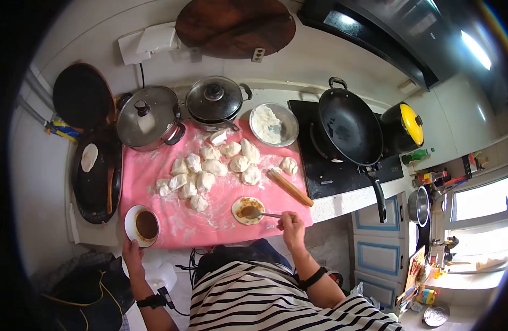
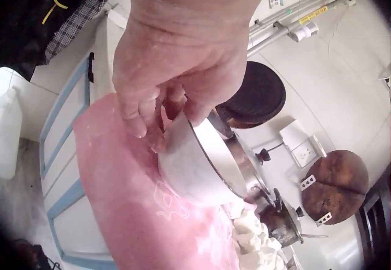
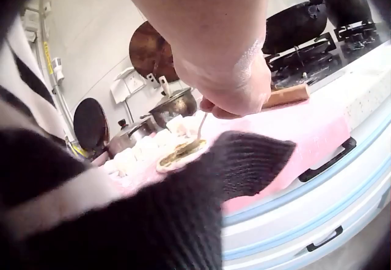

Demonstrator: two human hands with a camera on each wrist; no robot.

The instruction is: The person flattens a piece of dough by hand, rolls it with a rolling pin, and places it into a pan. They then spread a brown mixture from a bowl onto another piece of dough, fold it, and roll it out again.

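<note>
At the mat's near left corner, the left hand [image 1: 134, 256] [image 2: 183, 68] grips the rim of a white bowl [image 1: 131, 223] [image 2: 194, 166] holding brown sauce [image 1: 147, 225]. The right hand [image 1: 292, 230] [image 3: 235, 96] pinches the handle of a metal spoon [image 1: 270, 214] [image 3: 201, 127]. Its tip lies on a flat dough round [image 1: 240, 217] [image 3: 165, 167] partly covered with brown sauce. Several floured dough pieces [image 1: 212, 167] [image 3: 142, 150] lie beyond on the pink mat [image 1: 221, 231] [image 2: 122, 203]. To the right, a wooden rolling pin [image 1: 291, 188] [image 3: 287, 96] rests at the mat's edge.
A bowl of flour [image 1: 266, 124] and two lidded pots [image 1: 146, 138] [image 1: 212, 102] stand behind the dough. An open black pan [image 1: 91, 190] with a flatbread [image 1: 89, 158] is at the left. At the right, a black wok [image 1: 350, 127] sits on the stove [image 1: 320, 185].
</note>
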